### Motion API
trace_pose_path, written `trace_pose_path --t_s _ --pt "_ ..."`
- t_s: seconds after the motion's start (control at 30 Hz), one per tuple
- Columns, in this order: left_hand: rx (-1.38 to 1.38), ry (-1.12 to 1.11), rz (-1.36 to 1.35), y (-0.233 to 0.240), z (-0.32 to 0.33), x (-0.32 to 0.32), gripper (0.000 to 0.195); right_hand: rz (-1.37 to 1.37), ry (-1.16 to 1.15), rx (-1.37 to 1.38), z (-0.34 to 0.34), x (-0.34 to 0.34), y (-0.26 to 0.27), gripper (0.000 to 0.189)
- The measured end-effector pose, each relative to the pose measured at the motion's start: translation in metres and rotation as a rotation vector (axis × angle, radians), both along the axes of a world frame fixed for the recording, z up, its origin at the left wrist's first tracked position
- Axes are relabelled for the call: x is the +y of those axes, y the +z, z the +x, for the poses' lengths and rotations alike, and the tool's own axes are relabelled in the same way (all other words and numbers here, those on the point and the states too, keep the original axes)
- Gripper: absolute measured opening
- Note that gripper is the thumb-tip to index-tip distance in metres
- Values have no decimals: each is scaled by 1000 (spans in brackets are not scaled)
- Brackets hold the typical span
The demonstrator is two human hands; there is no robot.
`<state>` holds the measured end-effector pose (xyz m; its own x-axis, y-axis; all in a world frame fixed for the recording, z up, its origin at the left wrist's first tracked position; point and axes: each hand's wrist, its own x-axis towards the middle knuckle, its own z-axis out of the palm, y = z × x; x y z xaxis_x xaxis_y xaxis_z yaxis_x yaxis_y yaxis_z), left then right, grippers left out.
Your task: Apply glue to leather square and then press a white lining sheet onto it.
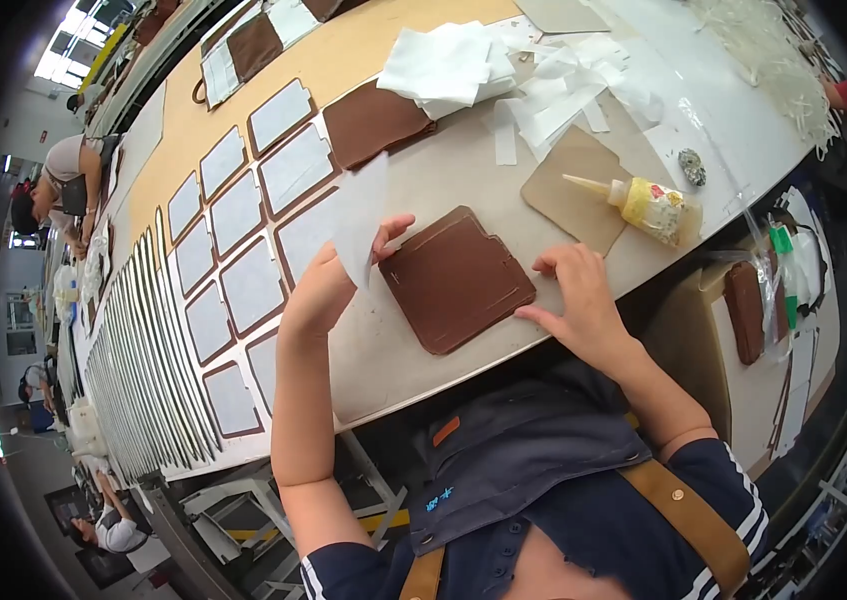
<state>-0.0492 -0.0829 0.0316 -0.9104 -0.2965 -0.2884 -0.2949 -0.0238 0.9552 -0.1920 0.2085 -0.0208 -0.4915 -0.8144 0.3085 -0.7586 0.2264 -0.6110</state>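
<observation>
A thin white sheet (360, 214) stands up from my left hand (322, 289), between its thumb side and fingers, and hides part of the hand. The fingertips of that hand are at the upper left edge of a stack of brown leather-like panels (461, 281), which lies flat before me. Each panel has rounded corners and a notched edge. My right hand (581, 300) is at the stack's right side, fingers apart, the thumb tip at the lower right corner. Rows of brown panels faced with white sheets (249, 285) cover the table to the left.
A glue bottle (656, 210) lies on a tan board (569, 184), with a speckled stone (691, 166) nearby. White sheets (446, 64) overlap another brown stack (374, 124). Long dark-edged strips (157, 360) fill the table's left end. A side surface (750, 405) holds brown pieces. Other people work beyond.
</observation>
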Motion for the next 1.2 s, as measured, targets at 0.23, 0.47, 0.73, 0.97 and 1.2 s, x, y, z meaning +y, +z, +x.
trace_pose_path --t_s 0.23,0.47,0.73,0.97,1.2 --pt "-232 38 -2 -6 -4 -9 51 -12 -15 -29 -4 -4 3 55" --pt "-250 138 -195 8 24 9 54 -33 5 -4 -14 -15 5 44" --pt "-258 335 0 -10 95 43 41 -162 69 -146 -25 -55 -7 29" --pt "-8 551 67 12 116 58 36 -185 37 -233 -27 -54 21 30" --pt "505 494 230 42 68 93 38 -473 522 -1505 29 -54 21 49"
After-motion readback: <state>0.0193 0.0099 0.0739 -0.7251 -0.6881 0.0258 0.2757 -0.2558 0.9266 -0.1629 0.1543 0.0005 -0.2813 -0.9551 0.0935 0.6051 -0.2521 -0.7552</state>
